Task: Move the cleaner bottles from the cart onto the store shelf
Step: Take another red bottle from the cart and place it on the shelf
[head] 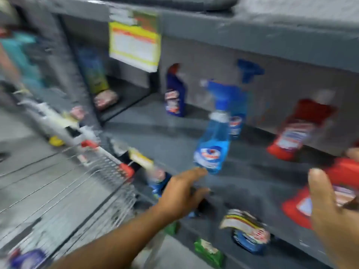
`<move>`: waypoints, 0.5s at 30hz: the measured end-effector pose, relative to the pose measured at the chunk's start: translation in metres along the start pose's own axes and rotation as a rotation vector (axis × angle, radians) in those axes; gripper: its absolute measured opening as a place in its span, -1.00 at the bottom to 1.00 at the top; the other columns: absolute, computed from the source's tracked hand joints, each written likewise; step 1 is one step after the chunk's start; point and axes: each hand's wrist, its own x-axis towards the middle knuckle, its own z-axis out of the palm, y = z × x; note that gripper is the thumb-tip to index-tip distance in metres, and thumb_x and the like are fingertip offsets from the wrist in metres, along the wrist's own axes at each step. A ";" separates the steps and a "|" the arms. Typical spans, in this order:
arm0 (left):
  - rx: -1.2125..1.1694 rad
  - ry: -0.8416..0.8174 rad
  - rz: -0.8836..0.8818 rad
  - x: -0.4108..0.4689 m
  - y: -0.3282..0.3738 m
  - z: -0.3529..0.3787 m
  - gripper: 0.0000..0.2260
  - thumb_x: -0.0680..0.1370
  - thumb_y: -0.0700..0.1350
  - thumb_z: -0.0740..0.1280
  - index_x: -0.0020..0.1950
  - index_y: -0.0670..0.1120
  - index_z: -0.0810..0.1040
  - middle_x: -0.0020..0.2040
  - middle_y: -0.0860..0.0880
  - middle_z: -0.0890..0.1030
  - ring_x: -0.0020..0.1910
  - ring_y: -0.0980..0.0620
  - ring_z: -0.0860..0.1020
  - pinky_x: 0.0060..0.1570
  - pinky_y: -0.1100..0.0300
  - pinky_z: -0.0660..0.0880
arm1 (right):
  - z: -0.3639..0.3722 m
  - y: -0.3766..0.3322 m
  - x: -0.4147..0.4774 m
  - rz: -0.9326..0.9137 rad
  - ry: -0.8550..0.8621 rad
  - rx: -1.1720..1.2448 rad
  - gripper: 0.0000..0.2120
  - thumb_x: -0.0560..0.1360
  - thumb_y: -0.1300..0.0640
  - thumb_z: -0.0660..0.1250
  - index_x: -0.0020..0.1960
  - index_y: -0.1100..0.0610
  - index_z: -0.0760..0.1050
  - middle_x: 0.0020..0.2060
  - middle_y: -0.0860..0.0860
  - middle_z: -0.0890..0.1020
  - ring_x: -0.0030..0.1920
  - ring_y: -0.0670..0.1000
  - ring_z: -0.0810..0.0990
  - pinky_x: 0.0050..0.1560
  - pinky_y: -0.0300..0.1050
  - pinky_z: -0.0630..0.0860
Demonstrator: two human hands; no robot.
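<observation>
The view is motion-blurred. A blue spray cleaner bottle [212, 148] stands on the grey store shelf [151, 131]. My left hand [182, 193] reaches to it, index fingertip touching its base, fingers spread and not wrapped around it. My right hand [328, 208] at the right edge grips a red cleaner bottle [343, 174] between thumb and fingers, low over the shelf front. The wire cart [73, 183] is at the lower left, with a purple-blue bottle [27, 259] in it.
On the shelf stand a dark blue bottle [175, 98], a second blue spray bottle [245, 90] and another red bottle [299, 129]. A yellow sign [134, 39] hangs above. Green packs [207, 251] sit lower down. A person [17, 55] stands far left.
</observation>
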 end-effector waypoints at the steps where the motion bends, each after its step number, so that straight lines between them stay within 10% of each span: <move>1: 0.014 0.096 -0.064 -0.010 -0.027 -0.030 -0.65 0.41 0.08 0.34 0.14 -0.04 0.58 0.07 -0.07 0.70 0.05 0.07 0.61 0.13 0.28 0.46 | 0.030 -0.013 0.000 -0.060 -0.095 -0.032 -0.67 0.45 0.01 0.46 0.20 -0.01 0.54 0.04 -0.13 0.64 0.05 -0.11 0.61 0.10 0.01 0.56; 8: 0.154 0.445 -0.992 -0.141 -0.248 -0.222 -0.67 0.47 -0.05 0.41 0.20 -0.13 0.54 0.15 -0.14 0.65 0.10 -0.13 0.61 0.15 0.10 0.49 | 0.321 -0.089 -0.034 -0.285 -0.566 0.054 -0.71 0.40 0.00 0.34 -0.01 0.18 0.61 -0.06 0.03 0.61 0.01 -0.08 0.53 0.19 -0.47 0.30; 15: -0.230 0.560 -1.648 -0.287 -0.362 -0.237 -0.62 0.29 -0.10 0.42 0.01 -0.30 0.56 -0.24 -0.16 0.56 -0.31 -0.11 0.51 -0.36 0.29 0.45 | 0.589 -0.127 -0.096 -0.220 -1.327 -0.160 -0.62 0.44 0.10 0.41 0.24 0.12 0.51 0.20 0.12 0.55 0.22 0.11 0.53 0.15 -0.24 0.33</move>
